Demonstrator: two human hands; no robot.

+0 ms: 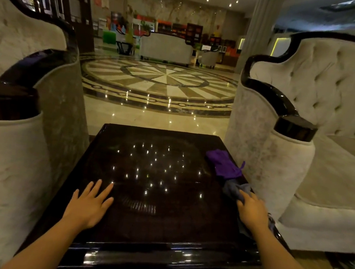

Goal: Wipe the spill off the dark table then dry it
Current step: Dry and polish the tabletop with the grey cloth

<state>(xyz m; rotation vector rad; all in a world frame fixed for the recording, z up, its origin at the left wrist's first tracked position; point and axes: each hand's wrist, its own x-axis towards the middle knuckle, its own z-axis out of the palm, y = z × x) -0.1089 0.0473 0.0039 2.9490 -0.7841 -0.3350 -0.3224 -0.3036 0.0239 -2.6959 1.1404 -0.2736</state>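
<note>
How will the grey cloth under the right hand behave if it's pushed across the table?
The grey cloth lies crumpled, so it's probably floppy and will bunch. The dark table looks glossy, so it should slide easily under the right hand.

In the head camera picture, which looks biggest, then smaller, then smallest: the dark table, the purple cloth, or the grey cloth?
1. dark table: by far the biggest.
2. purple cloth.
3. grey cloth: looks smallest, but the right hand covers part of it, so it may really match the purple one.

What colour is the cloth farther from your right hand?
Purple cloth, clearest in the head view.
</note>
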